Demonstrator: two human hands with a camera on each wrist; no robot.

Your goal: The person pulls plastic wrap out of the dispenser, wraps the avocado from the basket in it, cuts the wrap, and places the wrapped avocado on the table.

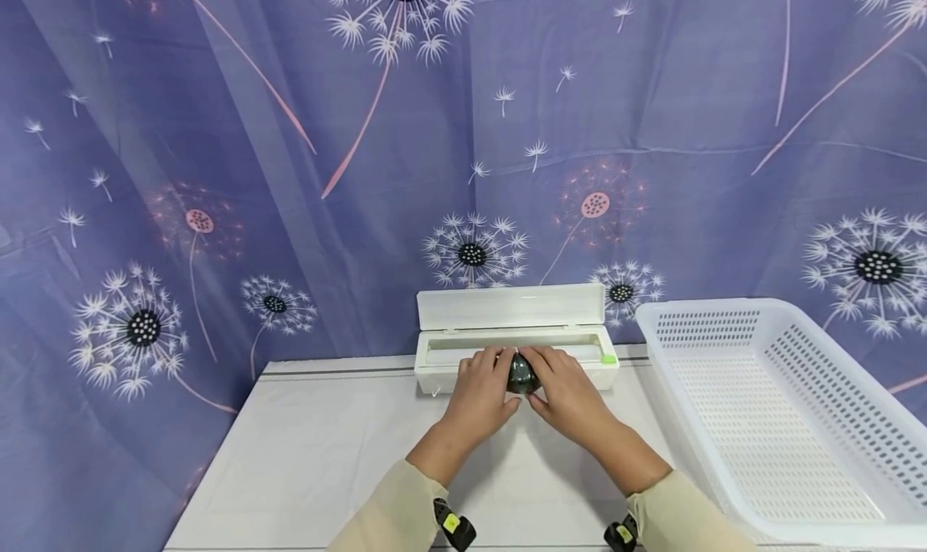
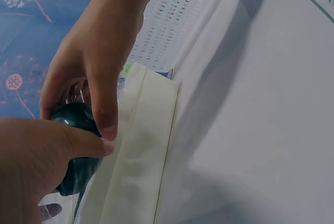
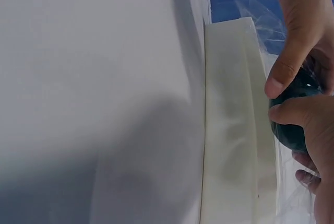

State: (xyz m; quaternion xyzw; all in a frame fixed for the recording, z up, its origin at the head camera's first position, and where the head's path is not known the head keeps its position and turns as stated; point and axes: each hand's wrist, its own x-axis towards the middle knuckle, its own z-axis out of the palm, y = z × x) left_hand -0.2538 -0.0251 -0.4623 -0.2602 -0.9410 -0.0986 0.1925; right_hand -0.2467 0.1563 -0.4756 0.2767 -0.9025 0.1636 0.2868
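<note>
A dark green, glossy, rounded object [image 1: 521, 375] sits between my two hands over the front of a white cling film dispenser [image 1: 429, 372]. My left hand [image 1: 478, 391] grips it from the left, thumb on the near side and fingers over the far side. Mirroring that, my right hand [image 1: 568, 389] holds its right side, and the thumbs come close together in the left wrist view. Clear cling film [image 3: 292, 200] shows around the object and below the fingers. The dispenser's lid [image 1: 511, 307] stands raised at the back, with the white roll [image 1: 463, 355] partly visible inside.
To the right stands a large white perforated plastic basket [image 1: 713, 455]. A white cloth [image 1: 319, 455] covers the table. Right behind the dispenser hangs a blue-purple dandelion curtain [image 1: 362, 238]. A green slider [image 1: 608, 360] sits on the dispenser's right end.
</note>
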